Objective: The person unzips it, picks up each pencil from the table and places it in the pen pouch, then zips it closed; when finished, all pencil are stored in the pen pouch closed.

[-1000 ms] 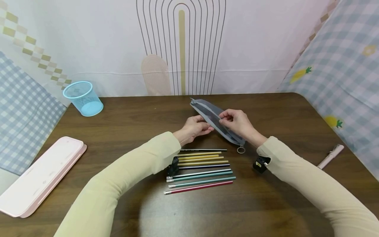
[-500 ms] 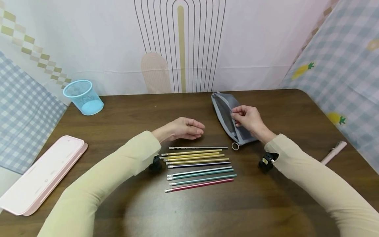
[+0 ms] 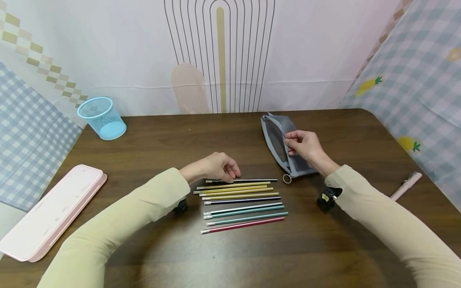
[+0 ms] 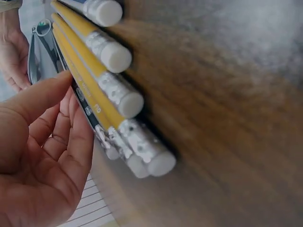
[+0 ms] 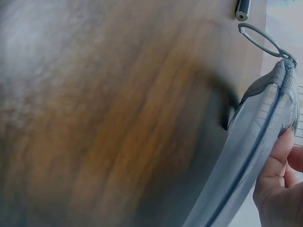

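Several pencils lie side by side on the table, their white eraser ends to the left: a black pencil (image 3: 253, 180) farthest back, then yellow pencils (image 3: 248, 190), a dark blue one (image 3: 241, 200), teal ones (image 3: 248, 219) and a red pencil (image 3: 245, 226). My left hand (image 3: 221, 167) is at the black pencil, thumb and fingers pinching it along its shaft (image 4: 81, 100). To the right, a grey zip pouch (image 3: 300, 166) gapes at its zipper, with a metal ring (image 3: 287, 179) at its near end. My right hand (image 3: 305, 146) pinches the pouch's edge between thumb and fingers.
A light blue mesh cup (image 3: 102, 120) stands at the back left. A long pink case (image 3: 54, 212) lies at the left side of the wooden table (image 3: 230, 260). Near the right edge is a pale pink pen (image 3: 407, 186). A patterned cloth (image 3: 306, 60) hangs behind.
My left hand has let go of the pouch and come down and left to the black pencil. The right hand has shifted the pouch to the right, holding it gaping.
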The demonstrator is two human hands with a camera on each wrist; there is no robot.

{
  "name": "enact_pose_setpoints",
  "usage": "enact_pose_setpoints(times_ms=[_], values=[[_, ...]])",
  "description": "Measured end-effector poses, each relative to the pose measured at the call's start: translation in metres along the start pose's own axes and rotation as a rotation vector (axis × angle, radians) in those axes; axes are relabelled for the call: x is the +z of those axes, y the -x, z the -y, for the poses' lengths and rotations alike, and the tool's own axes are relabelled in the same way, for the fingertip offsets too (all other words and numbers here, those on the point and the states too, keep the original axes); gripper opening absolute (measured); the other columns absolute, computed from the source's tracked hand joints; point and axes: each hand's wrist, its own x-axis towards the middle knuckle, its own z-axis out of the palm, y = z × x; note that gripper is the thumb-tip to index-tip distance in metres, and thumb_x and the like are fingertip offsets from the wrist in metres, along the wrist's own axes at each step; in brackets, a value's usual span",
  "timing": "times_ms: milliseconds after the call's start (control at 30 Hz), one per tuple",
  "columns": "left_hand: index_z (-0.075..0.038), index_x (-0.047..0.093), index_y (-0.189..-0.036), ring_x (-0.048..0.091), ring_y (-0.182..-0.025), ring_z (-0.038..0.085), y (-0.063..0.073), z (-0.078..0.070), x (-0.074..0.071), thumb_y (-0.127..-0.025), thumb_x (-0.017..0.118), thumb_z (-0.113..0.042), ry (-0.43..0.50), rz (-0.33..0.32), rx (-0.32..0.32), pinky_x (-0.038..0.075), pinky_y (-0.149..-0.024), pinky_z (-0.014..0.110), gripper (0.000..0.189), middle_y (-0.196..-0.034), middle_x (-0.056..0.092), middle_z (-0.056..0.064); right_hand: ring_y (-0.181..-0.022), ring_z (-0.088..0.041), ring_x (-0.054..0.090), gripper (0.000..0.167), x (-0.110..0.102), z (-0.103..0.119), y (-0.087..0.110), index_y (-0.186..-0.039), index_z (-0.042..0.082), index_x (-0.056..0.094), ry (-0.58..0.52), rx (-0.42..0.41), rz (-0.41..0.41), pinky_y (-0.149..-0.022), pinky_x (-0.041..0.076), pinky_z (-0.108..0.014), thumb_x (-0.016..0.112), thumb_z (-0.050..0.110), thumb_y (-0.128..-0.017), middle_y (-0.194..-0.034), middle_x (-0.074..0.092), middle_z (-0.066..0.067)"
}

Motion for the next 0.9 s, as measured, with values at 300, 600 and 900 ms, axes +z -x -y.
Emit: enact_pose_setpoints(times_ms=[300, 600, 900], values=[[-0.012, 0.071, -0.089, 0.059, -0.077, 0.007, -0.001, -0.003, -0.009, -0.078, 0.068, -0.002, -0.24, -0.036, 0.032, 0.05, -0.073, 0.022, 0.015, -0.082, 0.068, -0.003, -0.059, -0.002, 0.055, 0.029, -0.001, -0.002, -0.001, -0.117, -0.014, 0.05, -0.045, 0.001, -0.009, -0.056, 0.054, -0.015, 0.054, 0.0, -0.093, -0.075, 0.055, 0.004], [0.003, 0.062, -0.109, 0.057, -0.069, 0.006, -0.026, -0.008, -0.026, -0.085, 0.06, -0.002, 0.354, -0.127, -0.122, 0.055, -0.065, 0.021, 0.024, -0.085, 0.064, 0.004, -0.058, -0.002, 0.056, 0.028, 0.0, -0.003, -0.002, -0.116, -0.014, 0.049, -0.08, -0.004, -0.01, -0.055, 0.054, -0.015, 0.054, -0.001, -0.092, -0.072, 0.056, 0.005], [0.006, 0.051, -0.128, 0.062, -0.072, 0.009, -0.067, -0.027, -0.009, -0.095, 0.051, -0.003, 0.962, -0.09, -0.243, 0.052, -0.059, 0.016, 0.034, -0.095, 0.064, 0.009, -0.058, -0.001, 0.056, 0.03, 0.007, 0.0, -0.002, -0.119, -0.014, 0.05, -0.121, 0.007, 0.002, -0.056, 0.054, -0.015, 0.054, -0.001, -0.092, -0.072, 0.057, 0.006]])
